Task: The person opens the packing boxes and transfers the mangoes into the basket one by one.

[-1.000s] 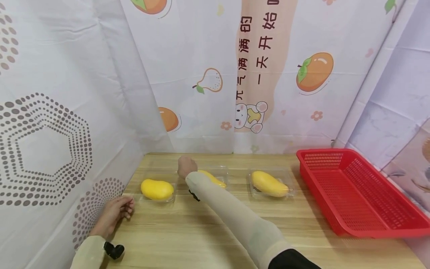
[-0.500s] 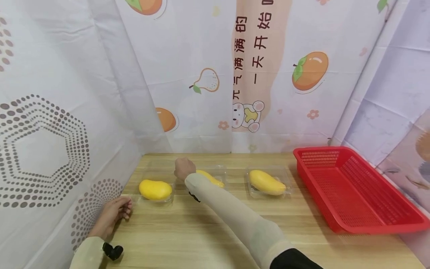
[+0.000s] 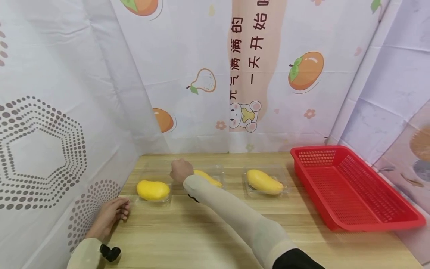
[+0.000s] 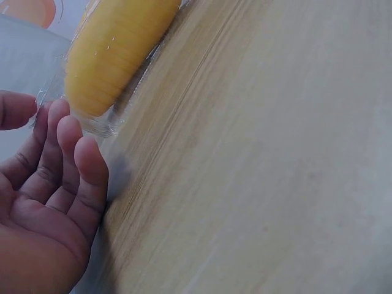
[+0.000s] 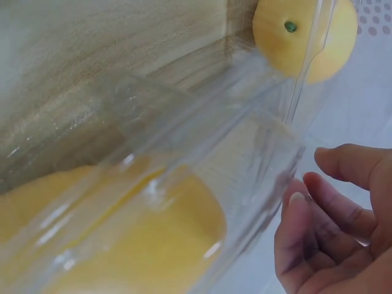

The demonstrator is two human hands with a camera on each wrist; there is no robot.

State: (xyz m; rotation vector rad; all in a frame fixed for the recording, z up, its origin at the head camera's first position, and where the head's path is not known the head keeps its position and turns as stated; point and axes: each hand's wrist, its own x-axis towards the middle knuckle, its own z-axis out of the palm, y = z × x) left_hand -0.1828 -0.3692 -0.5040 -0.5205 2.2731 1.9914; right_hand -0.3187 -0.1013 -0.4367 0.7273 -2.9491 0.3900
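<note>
1. Pale wood tabletop (image 3: pixel 188 231), printed curtains (image 3: pixel 181 45) around it. Left mango (image 3: pixel 152 190), middle mango (image 3: pixel 206 175) and right mango (image 3: pixel 264 182) sit in a row toward the far side, each in its own clear box; red basket (image 3: pixel 311 194) to the right.
2. Your right hand (image 3: pixel 181 170) is at the left side of the middle box (image 3: pixel 217 170): fingers loosely bent, thumb apart from them. Can't tell whether the fingertips bear on the plastic edge (image 5: pixel 299 156).
3. Your left hand (image 3: pixel 111 213) holds nothing: loosely curled, thumb apart, at the table's left edge just beside the left box (image 3: pixel 164 200).
4. Risk: the middle box looks thin and light. A one-sided push with nothing bracing it could skid or tip it, and the middle mango could roll out.
5. Risk: plastic could slip off your fingers and spring back, since the thumb isn't backing them.
6. Risk: the left box is near both hands. A stray knuckle could shove it.
7. Head view hides your right fingers and, behind the sleeve (image 3: pixel 235 213), part of the middle mango. Right wrist view shows the thumb gap, plus a green stem spot (image 5: pixel 290 27) on what looks like the left mango.
8. Left wrist view shows your left fingertips by the box corner; contact unclear. Only head view gets the red basket.
</note>
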